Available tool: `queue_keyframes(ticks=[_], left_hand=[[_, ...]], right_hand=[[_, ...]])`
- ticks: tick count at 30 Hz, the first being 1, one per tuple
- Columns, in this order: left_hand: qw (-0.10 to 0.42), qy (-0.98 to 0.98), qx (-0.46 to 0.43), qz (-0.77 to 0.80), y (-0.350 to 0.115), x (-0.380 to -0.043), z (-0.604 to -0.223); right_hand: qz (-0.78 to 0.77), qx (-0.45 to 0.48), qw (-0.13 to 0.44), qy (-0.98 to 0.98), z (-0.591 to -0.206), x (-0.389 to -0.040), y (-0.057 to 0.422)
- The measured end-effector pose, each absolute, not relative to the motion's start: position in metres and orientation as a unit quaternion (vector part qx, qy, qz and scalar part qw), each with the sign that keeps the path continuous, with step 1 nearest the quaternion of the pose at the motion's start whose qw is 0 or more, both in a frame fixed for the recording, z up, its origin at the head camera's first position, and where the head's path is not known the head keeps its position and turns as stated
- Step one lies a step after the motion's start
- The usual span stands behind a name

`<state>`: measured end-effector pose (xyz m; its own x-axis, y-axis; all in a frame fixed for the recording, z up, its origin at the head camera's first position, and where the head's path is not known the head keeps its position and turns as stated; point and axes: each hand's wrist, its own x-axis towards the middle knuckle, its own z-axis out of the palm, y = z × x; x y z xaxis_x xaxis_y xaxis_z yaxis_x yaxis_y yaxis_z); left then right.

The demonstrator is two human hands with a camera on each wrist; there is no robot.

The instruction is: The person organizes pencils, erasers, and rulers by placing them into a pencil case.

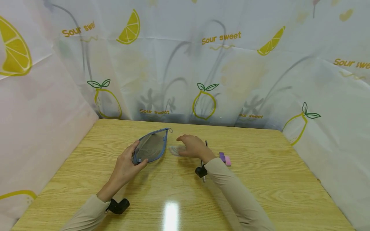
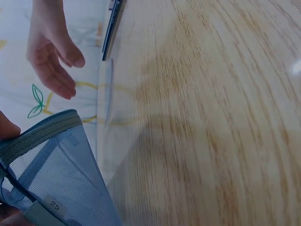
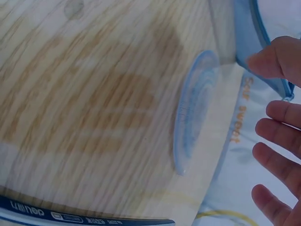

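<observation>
My left hand point(image 1: 125, 166) holds a blue mesh zipper pouch point(image 1: 153, 144) by its near left end, thumb on one side and fingers on the other. Faint curved markings show through the mesh. In the left wrist view, the pouch point(image 2: 70, 169) carries a small "25" label. A clear protractor point(image 1: 174, 150) lies on the table right of the pouch. My right hand point(image 1: 193, 147) is over its right part, fingers apart and loosely bent. The right wrist view shows the whole protractor point(image 3: 195, 110) flat on the wood, with the fingers apart from it and holding nothing.
A dark pen point(image 1: 202, 163) lies partly hidden under the right wrist; its printed barrel point(image 3: 70, 217) shows in the right wrist view. Right of it lies a small purple and pink item point(image 1: 225, 159), perhaps an eraser. A lemon-printed sheet point(image 1: 179, 64) stands behind the wooden table point(image 1: 260, 179).
</observation>
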<state>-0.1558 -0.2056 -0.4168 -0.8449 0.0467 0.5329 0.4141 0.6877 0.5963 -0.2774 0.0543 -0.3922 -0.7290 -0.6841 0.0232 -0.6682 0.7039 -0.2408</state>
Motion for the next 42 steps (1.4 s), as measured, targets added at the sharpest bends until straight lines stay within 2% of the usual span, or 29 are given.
queue_keyframes(ticks=[16,42], left_hand=[[0.244,-0.888,-0.124,-0.371,-0.205,-0.155,-0.417],[0.243,-0.886,-0.123,-0.375,-0.205,-0.156,-0.420]], right_hand=[[-0.008,-0.363,0.050,0.930,-0.407,-0.282,0.038],[0.003,-0.353,0.063,0.934,-0.417,-0.285,0.036]])
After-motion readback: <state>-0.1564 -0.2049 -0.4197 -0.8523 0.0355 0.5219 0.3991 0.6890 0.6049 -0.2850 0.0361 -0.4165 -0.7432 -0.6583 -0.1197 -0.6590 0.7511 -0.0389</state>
